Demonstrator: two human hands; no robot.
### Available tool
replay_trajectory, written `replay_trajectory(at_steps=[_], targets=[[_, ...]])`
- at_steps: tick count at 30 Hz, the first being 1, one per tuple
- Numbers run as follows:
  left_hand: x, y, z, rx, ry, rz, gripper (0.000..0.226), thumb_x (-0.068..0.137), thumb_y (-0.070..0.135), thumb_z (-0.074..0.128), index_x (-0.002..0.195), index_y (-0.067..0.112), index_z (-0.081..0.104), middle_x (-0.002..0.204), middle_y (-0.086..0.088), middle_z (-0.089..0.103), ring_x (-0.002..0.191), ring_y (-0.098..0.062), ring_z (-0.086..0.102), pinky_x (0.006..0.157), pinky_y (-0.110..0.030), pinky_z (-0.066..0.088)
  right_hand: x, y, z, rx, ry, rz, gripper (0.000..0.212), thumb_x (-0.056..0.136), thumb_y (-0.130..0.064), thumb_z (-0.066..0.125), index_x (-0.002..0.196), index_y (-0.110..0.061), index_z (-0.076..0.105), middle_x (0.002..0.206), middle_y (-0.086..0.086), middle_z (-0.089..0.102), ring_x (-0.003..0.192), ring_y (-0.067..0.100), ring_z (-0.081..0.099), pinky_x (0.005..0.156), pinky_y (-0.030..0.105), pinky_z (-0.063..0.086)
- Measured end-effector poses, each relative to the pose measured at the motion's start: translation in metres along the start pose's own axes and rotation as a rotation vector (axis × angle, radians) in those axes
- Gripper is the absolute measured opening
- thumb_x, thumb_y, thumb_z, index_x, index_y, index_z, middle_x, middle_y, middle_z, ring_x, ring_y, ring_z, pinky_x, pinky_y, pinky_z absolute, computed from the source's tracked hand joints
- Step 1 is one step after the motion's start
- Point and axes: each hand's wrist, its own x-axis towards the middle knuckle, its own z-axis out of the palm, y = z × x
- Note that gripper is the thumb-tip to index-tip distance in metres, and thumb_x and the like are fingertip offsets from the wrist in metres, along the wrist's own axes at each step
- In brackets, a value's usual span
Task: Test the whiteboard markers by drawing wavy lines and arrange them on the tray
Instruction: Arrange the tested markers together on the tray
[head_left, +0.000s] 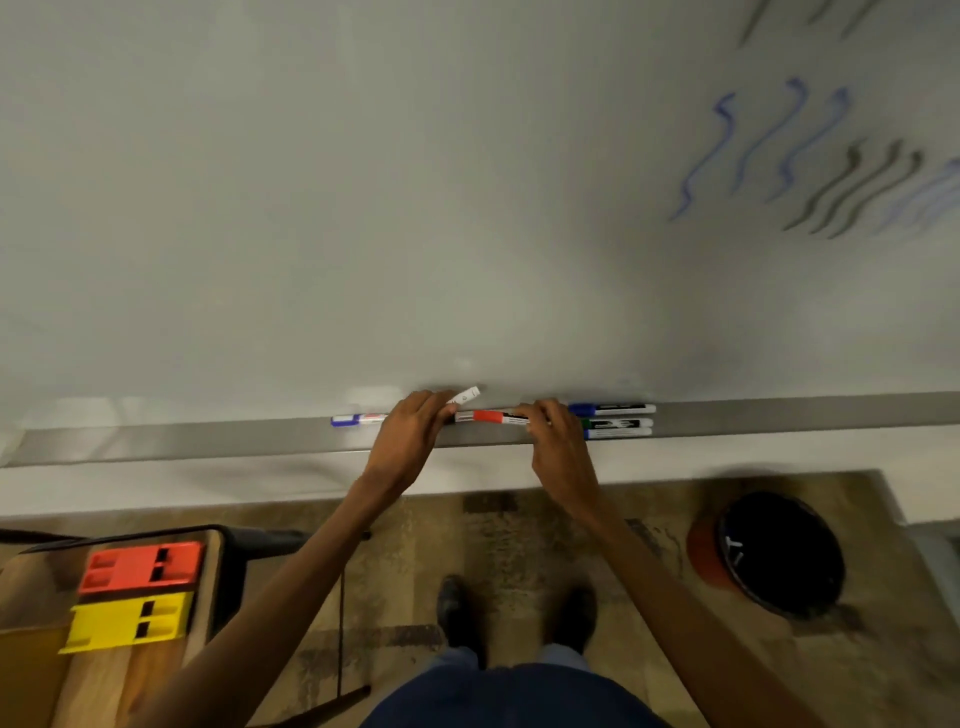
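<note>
At lower left, a table (208, 613) holds a red block (140, 566) and a yellow block (127, 621). Above, the whiteboard (363, 208) fills the wall, its grey tray (208, 441) running full width. A blue marker (358, 419) lies on the tray left of the left hand (410, 434), which pinches a white marker (464, 396) and one end of the red marker (491, 417). The right hand (558, 441) grips the other end. Just right lie three markers (615, 421), touching. Wavy lines (805, 156) mark the board upper right; a bin (774, 553) stands on open carpet (519, 545).
</note>
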Motion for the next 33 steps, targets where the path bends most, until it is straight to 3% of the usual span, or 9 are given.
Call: replay_trajectory(at_steps=[6,16,19,25,29,33], targets=[[0.03,0.068,0.051,0.03,-0.049,0.133,0.028,0.1,0.029,0.051,0.119,0.013,0.065,0.102,-0.005,0.068,0.082,-0.025,0.062,0.073,-0.026,0.037,-0.016,0.089,-0.064,-0.068,0.061,0.119,0.043,0.077,0.009,0.067,0.114,-0.012,0.063,0.112,0.01,0.058,0.103,0.028,0.055,0.091,0.037,0.05],[0.069,0.164,0.124,0.007,-0.085,0.148,0.028,0.098,0.034,0.054,0.119,0.019,0.066,0.107,-0.002,0.067,0.087,-0.025,0.063,0.076,-0.032,0.044,-0.033,0.225,-0.119,-0.128,0.045,0.2,0.031,0.081,0.009,0.063,0.106,-0.007,0.069,0.103,0.01,0.063,0.098,0.03,0.058,0.087,0.039,0.049],[0.078,0.181,0.14,0.006,-0.099,0.14,0.029,0.098,0.035,0.055,0.119,0.019,0.066,0.109,-0.002,0.067,0.089,-0.026,0.064,0.077,-0.034,0.047,-0.039,0.241,-0.119,-0.11,0.017,0.184,0.027,0.082,0.005,0.062,0.104,-0.008,0.071,0.099,0.009,0.064,0.093,0.028,0.057,0.083,0.034,0.046],[0.091,0.209,0.175,0.018,-0.156,0.131,0.027,0.1,0.025,0.052,0.12,0.013,0.065,0.11,-0.007,0.061,0.089,-0.026,0.062,0.076,-0.03,0.046,-0.036,0.246,-0.12,-0.107,-0.079,0.088,0.04,0.077,0.009,0.063,0.108,-0.014,0.073,0.097,0.007,0.067,0.092,0.027,0.058,0.078,0.036,0.051],[0.094,0.224,0.192,0.052,-0.209,0.11,0.029,0.1,0.017,0.05,0.127,0.012,0.058,0.122,-0.01,0.055,0.101,-0.03,0.057,0.086,-0.036,0.05,-0.037,0.241,-0.115,-0.074,-0.107,0.039,0.045,0.081,0.01,0.061,0.118,-0.013,0.068,0.107,0.008,0.067,0.101,0.026,0.058,0.086,0.035,0.049],[0.095,0.235,0.199,0.128,-0.21,0.142,0.039,0.093,0.004,0.06,0.131,0.01,0.055,0.129,-0.014,0.053,0.106,-0.035,0.055,0.091,-0.041,0.05,-0.043,0.249,-0.118,-0.041,-0.006,0.11,0.047,0.079,0.012,0.061,0.12,-0.011,0.066,0.116,0.007,0.066,0.111,0.024,0.058,0.098,0.033,0.044]])
